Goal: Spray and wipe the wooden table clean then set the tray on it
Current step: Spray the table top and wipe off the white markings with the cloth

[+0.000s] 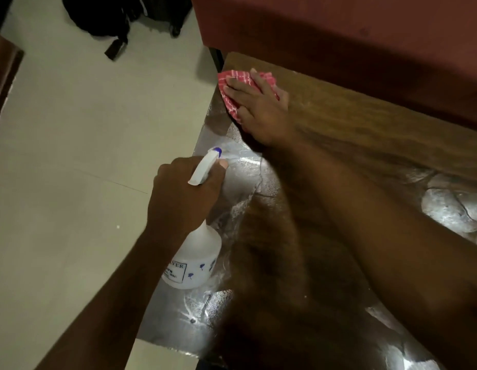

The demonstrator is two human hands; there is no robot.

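I see right grip (260, 108) pressed flat on red checked cloth (233, 84) at worktop (365, 124) far corner | left grip (182, 194) wrapped round white spray bottle (196, 260), nozzle toward wet patches | pale floor (71, 156) left

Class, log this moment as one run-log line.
stage: wiping | left hand: holds spray bottle | right hand: presses red cloth on wooden table | tray: unseen

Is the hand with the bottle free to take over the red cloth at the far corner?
Probably not yet. The left hand is closed around the spray bottle, so it has no free grip. The cloth also lies flat under the right hand, whose forearm crosses between them over the table.
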